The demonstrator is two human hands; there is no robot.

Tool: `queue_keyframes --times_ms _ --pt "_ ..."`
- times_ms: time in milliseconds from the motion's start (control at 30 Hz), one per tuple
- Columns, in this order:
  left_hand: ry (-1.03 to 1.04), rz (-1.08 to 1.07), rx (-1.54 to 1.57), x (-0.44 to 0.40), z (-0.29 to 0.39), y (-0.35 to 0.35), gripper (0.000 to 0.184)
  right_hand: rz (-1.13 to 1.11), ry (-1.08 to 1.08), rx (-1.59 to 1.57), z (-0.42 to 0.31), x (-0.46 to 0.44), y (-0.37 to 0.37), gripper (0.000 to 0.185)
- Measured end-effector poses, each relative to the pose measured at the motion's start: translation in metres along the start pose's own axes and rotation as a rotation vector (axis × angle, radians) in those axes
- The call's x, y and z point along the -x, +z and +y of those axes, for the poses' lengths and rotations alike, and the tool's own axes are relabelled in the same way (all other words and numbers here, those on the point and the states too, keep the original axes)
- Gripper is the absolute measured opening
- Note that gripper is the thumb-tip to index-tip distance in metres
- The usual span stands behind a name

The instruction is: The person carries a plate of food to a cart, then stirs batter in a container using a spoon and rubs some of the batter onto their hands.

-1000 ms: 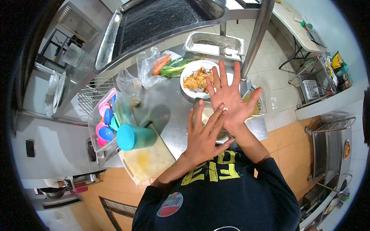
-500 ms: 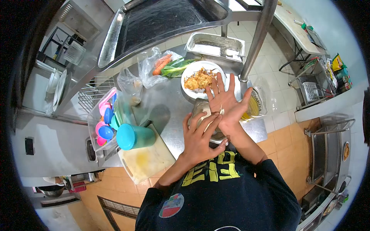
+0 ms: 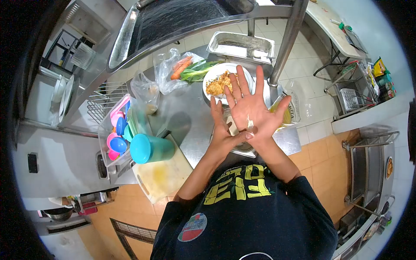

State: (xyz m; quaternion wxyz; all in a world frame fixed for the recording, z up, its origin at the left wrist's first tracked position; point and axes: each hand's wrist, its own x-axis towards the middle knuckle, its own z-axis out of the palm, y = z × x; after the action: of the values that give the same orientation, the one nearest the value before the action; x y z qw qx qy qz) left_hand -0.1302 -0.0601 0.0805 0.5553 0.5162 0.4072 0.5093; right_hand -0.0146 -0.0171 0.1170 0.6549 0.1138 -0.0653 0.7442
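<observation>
- The left hand (image 3: pixel 223 136) and right hand (image 3: pixel 258 113) touched, fingers unclenched.
- Tilting the upturned palm risked dropping its white smear (image 3: pixel 250 123) onto the plate (image 3: pixel 221 68).

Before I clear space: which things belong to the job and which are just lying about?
In the job, seemingly: left hand, right hand, pale smear on its palm, metal container beneath.
Just lying about, apparently: chopping board, turquoise tub, carrot, plate.

Metal table (image 3: pixel 186 112) with plate (image 3: pixel 225 67) and cutting board (image 3: pixel 164 180)
</observation>
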Motion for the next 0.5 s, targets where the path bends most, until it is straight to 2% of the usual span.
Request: queue_keyframes --times_ms 233,333,500 --pt "-0.217 -0.107 0.375 0.006 0.022 0.017 0.134 -0.155 -0.053 0.139 0.000 0.005 0.018 0.107" --pt "-0.216 -0.128 0.406 0.008 0.007 0.013 0.142 -0.156 -0.071 0.169 -0.003 0.007 0.018 0.107" --pt "-0.228 -0.082 0.310 0.013 -0.006 0.007 0.138 -0.105 -0.086 0.143 -0.011 0.005 0.016 0.106"
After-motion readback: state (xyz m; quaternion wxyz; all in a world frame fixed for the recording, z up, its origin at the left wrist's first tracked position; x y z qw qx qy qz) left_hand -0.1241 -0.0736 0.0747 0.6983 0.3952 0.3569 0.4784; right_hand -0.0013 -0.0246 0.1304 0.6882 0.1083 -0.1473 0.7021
